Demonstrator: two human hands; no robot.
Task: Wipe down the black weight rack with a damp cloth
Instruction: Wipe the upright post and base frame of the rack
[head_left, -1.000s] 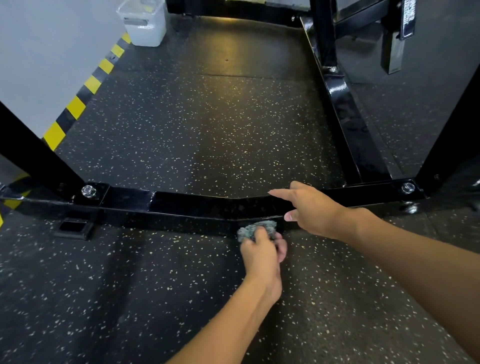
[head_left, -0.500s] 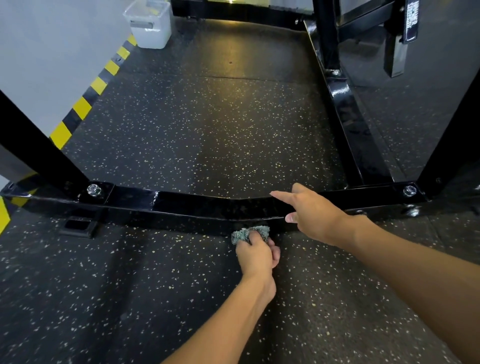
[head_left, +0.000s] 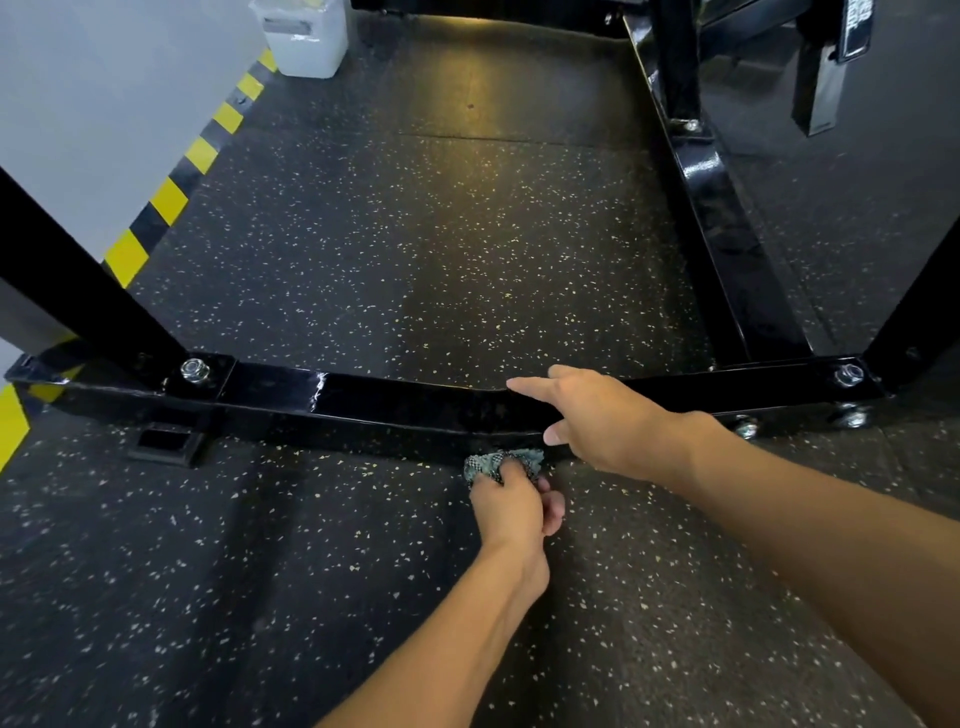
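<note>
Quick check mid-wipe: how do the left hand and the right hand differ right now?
The left hand grips the bunched cloth; the right hand holds nothing. The left hand's fingers are curled, while the right hand's index finger points straight out. The left hand is low against the front face of the base bar; the right hand is over its top. Both are bare and at the same stretch of bar.

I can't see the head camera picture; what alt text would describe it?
Seen from above, a person's left hand holds a bunched grey-green cloth against the front face of a black weight rack's floor bar. The right hand, fingers straight, reaches over the bar's top just to the right. Speckled rubber flooring surrounds the frame.
</note>
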